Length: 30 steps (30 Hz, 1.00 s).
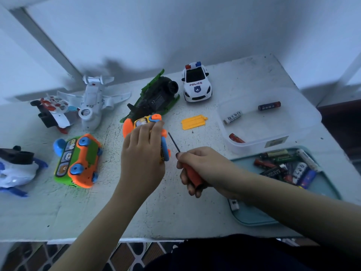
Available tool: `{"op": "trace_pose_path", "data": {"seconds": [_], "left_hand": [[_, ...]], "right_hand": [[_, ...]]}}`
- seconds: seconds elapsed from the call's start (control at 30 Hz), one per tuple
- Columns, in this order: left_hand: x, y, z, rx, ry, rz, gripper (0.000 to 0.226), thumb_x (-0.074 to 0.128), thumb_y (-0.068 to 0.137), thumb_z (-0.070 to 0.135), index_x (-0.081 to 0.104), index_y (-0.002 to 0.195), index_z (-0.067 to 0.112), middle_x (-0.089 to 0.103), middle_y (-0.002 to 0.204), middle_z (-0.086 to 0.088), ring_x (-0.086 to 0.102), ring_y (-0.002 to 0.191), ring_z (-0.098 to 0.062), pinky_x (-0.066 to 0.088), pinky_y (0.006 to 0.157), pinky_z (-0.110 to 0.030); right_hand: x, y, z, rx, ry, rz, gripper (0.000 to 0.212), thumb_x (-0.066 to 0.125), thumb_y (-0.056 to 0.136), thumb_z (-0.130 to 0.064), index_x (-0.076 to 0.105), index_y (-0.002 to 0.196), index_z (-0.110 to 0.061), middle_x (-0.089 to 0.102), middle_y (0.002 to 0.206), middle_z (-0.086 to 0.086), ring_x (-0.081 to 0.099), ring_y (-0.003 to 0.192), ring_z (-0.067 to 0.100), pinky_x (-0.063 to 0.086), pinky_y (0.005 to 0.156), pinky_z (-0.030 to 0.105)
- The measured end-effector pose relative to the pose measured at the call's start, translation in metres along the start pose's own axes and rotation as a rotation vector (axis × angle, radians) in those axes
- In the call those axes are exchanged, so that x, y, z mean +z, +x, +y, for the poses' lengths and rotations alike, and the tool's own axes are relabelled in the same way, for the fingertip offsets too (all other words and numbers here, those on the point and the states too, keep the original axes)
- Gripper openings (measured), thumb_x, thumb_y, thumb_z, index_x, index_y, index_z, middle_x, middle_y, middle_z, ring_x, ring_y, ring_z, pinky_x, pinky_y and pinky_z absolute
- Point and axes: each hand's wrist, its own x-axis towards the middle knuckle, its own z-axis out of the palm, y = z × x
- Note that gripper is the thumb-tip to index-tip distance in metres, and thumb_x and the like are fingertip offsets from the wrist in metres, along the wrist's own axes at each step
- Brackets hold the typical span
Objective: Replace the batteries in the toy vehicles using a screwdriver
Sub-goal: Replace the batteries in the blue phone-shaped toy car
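- "POLICE" is printed in dark letters above a shield badge on the bonnet of the white police car, which is stood at the far side of the speckled table.
- A CE mark is seen on the black underside of the green toy, which is laid upside down beside the police car.
- Print is carried by the loose batteries heaped on the teal tray at the right, but it cannot be read; the sticker on the clear plastic tub is also illegible.
- Three cylindrical cells are laid apart in the tub: a dark one, a white one and a red one.
- The orange toy vehicle, fitted with blue plastic parts and a cartoon animal panel, is gripped at mid-table by the left hand, whose fingers are curled over it.
- The screwdriver is clasped by the right hand, with fingers wrapped round its red handle; the thin dark shaft is pointed at the toy, and contact cannot be judged.
- A yellow ribbed cover is laid flat between the held toy and the tub.
- A glossy green-and-orange bus with animal windows is laid on its side at the left, and a white plastic plane is set behind it.
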Motion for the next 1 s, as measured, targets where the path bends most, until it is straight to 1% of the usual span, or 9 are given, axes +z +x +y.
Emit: {"op": "trace_pose_path", "data": {"seconds": [0.13,0.3,0.43,0.5,0.57,0.73,0.87,0.93,1.0], "left_hand": [[-0.004,-0.005,-0.003,-0.042,-0.115,-0.013,0.074,0.083,0.057,0.009,0.050,0.123,0.019,0.058,0.119,-0.013,0.053,0.104,-0.036,0.045,0.083,-0.044],[-0.022,0.003,-0.006,-0.194,-0.448,0.064,0.062,0.075,0.068,0.029,0.046,0.122,0.022,0.051,0.110,0.009,0.049,0.093,-0.015,0.047,0.073,-0.029],[-0.037,0.011,0.002,-0.188,-0.608,0.119,0.059,0.064,0.068,0.054,0.041,0.119,0.035,0.045,0.109,0.021,0.049,0.098,-0.011,0.046,0.076,-0.021],[-0.040,0.016,0.008,-0.161,-0.737,0.112,0.061,0.068,0.066,0.052,0.037,0.118,0.041,0.044,0.112,0.029,0.049,0.106,-0.004,0.048,0.082,-0.017],[-0.040,0.022,0.016,-0.126,-0.864,0.104,0.064,0.072,0.066,0.044,0.036,0.119,0.040,0.041,0.118,0.036,0.050,0.115,-0.003,0.050,0.085,-0.014],[-0.028,0.044,0.033,-0.068,-0.965,0.106,0.069,0.073,0.070,0.010,0.037,0.126,0.025,0.040,0.122,0.024,0.052,0.115,-0.002,0.057,0.079,-0.025],[-0.021,0.063,0.046,-0.093,-0.941,0.115,0.073,0.079,0.068,0.035,0.038,0.128,0.027,0.046,0.122,0.010,0.051,0.114,-0.010,0.053,0.089,-0.035],[-0.020,0.072,0.050,-0.104,-0.860,0.136,0.072,0.078,0.066,0.046,0.040,0.126,0.033,0.046,0.116,0.016,0.048,0.112,-0.002,0.048,0.089,-0.024],[-0.018,0.079,0.055,-0.080,-0.826,0.144,0.073,0.083,0.066,0.034,0.044,0.127,0.028,0.044,0.115,0.011,0.043,0.108,0.011,0.041,0.084,-0.006]], "right_hand": [[-0.009,-0.001,-0.003,-0.018,-0.083,0.017,0.028,0.041,0.101,-0.026,0.049,0.080,-0.009,0.051,0.049,0.000,0.044,0.033,0.014,0.034,0.036,0.017],[-0.026,-0.008,-0.016,-0.096,-0.176,0.064,0.029,0.033,0.104,-0.027,0.044,0.083,-0.010,0.060,0.062,0.006,0.050,0.038,0.018,0.036,0.036,0.021],[-0.043,-0.013,-0.034,-0.233,-0.270,0.200,0.031,0.033,0.104,-0.029,0.049,0.081,-0.014,0.063,0.111,0.013,0.067,0.080,0.024,0.057,0.067,0.026],[-0.053,-0.013,-0.042,-0.244,-0.274,0.272,0.033,0.035,0.103,-0.031,0.048,0.076,-0.016,0.061,0.117,0.010,0.063,0.101,0.024,0.056,0.086,0.033],[-0.062,-0.013,-0.049,-0.240,-0.196,0.286,0.032,0.037,0.102,-0.029,0.048,0.074,-0.019,0.064,0.113,0.003,0.063,0.105,0.021,0.056,0.083,0.028],[-0.079,-0.018,-0.055,-0.300,-0.094,0.352,0.028,0.037,0.102,-0.025,0.049,0.079,-0.017,0.069,0.105,0.002,0.067,0.100,0.015,0.051,0.096,0.036],[-0.088,-0.023,-0.053,-0.383,-0.063,0.454,0.032,0.036,0.103,-0.025,0.049,0.075,-0.018,0.070,0.103,0.009,0.065,0.106,0.021,0.042,0.104,0.052],[-0.094,-0.026,-0.053,-0.414,-0.038,0.500,0.033,0.037,0.102,-0.025,0.050,0.072,-0.019,0.065,0.105,0.025,0.059,0.112,0.036,0.036,0.101,0.064],[-0.101,-0.030,-0.053,-0.450,-0.045,0.521,0.034,0.037,0.102,-0.026,0.050,0.071,-0.021,0.046,0.117,0.042,0.043,0.116,0.053,0.030,0.095,0.073]]}}
